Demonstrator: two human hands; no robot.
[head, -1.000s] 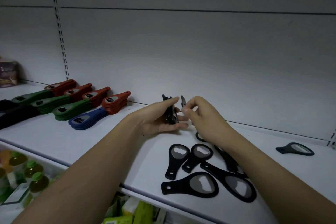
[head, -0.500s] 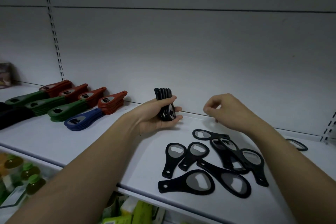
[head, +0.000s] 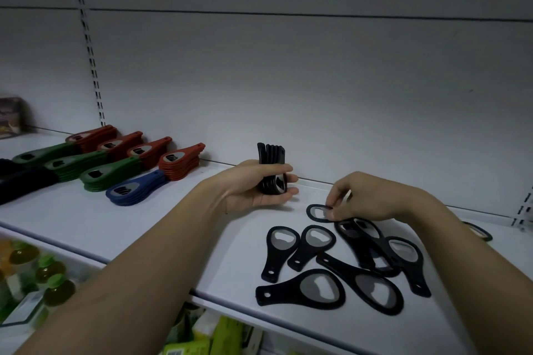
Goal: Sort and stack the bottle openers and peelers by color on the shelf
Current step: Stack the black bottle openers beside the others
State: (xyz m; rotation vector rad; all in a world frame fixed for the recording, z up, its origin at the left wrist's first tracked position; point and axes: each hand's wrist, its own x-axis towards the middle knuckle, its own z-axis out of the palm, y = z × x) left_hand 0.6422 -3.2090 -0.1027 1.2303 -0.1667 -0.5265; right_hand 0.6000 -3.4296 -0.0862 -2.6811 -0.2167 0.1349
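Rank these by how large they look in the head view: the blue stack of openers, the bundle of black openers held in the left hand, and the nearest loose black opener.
1. Nearest loose black opener, though nearness to the camera inflates it.
2. Blue stack.
3. Bundle of black openers, partly hidden by the left hand.

Green-capped bottles [head: 53, 279] stand on the lower tier; a box [head: 11, 117] sits far left.

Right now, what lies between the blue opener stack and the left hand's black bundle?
Only bare white shelf, seen in the head view, separates blue stack from bundle.
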